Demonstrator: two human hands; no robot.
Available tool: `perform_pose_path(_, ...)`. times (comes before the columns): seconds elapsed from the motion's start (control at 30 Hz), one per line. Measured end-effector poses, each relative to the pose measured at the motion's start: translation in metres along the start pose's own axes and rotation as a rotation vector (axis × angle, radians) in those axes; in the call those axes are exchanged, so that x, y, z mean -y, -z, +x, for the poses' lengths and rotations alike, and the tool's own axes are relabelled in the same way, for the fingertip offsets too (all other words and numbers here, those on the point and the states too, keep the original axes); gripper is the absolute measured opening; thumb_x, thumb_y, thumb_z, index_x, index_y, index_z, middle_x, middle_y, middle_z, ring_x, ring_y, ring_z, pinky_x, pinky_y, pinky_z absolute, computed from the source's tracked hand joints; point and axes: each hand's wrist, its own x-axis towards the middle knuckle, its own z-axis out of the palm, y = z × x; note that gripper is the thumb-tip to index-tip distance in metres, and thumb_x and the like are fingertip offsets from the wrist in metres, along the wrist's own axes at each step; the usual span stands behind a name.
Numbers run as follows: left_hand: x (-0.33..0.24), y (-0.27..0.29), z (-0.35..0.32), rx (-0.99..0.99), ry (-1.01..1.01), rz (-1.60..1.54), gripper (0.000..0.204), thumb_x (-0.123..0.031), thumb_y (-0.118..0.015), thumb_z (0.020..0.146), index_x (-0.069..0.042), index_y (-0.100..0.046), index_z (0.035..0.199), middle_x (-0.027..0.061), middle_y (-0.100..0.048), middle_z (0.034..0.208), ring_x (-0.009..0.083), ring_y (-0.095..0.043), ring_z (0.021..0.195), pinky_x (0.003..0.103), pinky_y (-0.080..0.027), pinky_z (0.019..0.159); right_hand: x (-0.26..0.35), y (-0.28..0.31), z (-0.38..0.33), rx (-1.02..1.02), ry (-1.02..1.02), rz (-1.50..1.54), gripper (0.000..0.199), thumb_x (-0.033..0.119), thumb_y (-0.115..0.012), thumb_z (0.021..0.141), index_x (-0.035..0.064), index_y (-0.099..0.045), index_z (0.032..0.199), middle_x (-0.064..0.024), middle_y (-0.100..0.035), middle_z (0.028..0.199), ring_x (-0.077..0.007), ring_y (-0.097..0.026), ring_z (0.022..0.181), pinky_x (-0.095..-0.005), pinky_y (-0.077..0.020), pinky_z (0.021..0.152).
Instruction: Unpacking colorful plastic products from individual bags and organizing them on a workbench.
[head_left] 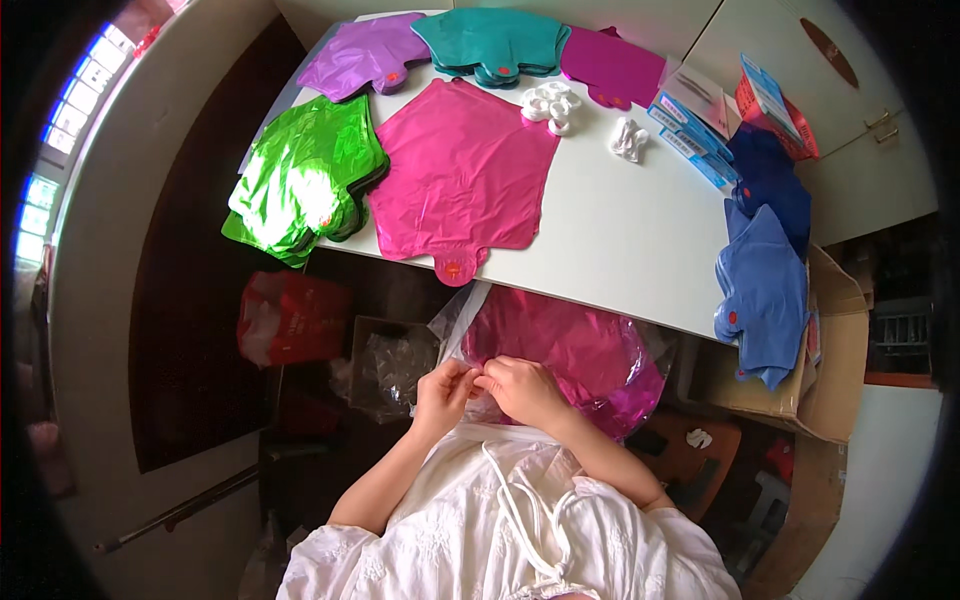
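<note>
Below white table, both hands' fingers pinch clear bag holding magenta balloon.

Both bare forearms rise from the lower edge and converge, the left hand and right hand meeting fingertip to fingertip, all fingers curled inward in a pinch.

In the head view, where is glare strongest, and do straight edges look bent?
Head view: glare is strongest on the green foil stack; the pink foil sheet shows softer sheen. The white table edge curves from fisheye distortion, and the corners are black. Both hands, left hand and right hand, look sharp.
</note>
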Motion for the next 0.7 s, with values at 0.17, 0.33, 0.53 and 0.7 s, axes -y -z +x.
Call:
perform_pose_path(0.17,0.016,0.004,0.01,-0.186,0.058,-0.045,0.004,0.003,-0.053,0.081,0.0,-0.055,0.083,0.0031,-0.058,0.071,0.0084,-0.054,0.061,0.021,-0.046,0.055,0.014,0.004,0.004,-0.014,0.084,0.184,0.029,0.022,-0.06,0.082,0.0027,-0.05,0.063,-0.0121,-0.051,0.06,-0.0307,-0.054,0.058,-0.0391,-0.0425,0.052)
perform_pose_path(0.33,0.012,0.016,0.006,-0.163,-0.006,0.09,0.024,-0.016,-0.062,0.075,-0.004,-0.057,0.095,0.0034,-0.062,0.084,0.0162,-0.057,0.077,0.029,-0.047,0.069,0.025,-0.007,0.003,0.036,0.148,0.328,0.016,0.013,-0.06,0.081,0.0025,-0.054,0.071,-0.011,-0.05,0.065,-0.0298,-0.054,0.061,-0.0381,-0.0416,0.054)
perform_pose_path(0.53,0.037,0.024,-0.023,0.08,0.128,-0.851,0.041,-0.04,-0.048,0.09,-0.007,-0.049,0.113,0.0063,-0.056,0.108,0.02,-0.054,0.102,0.035,-0.043,0.087,0.024,-0.012,0.016,-0.006,0.123,0.334,0.006,0.007,-0.058,0.081,0.0013,-0.058,0.082,-0.0113,-0.057,0.074,-0.0289,-0.058,0.068,-0.0366,-0.046,0.061)
perform_pose_path(0.7,0.056,0.036,-0.042,0.158,0.229,-0.41,0.043,-0.035,-0.049,0.091,-0.006,-0.042,0.123,0.0064,-0.052,0.116,0.0198,-0.051,0.107,0.034,-0.041,0.092,0.035,-0.002,0.015,0.16,0.056,0.405,0.009,0.005,-0.06,0.078,0.0013,-0.061,0.086,-0.0113,-0.061,0.078,-0.0244,-0.061,0.069,-0.0326,-0.0482,0.06)
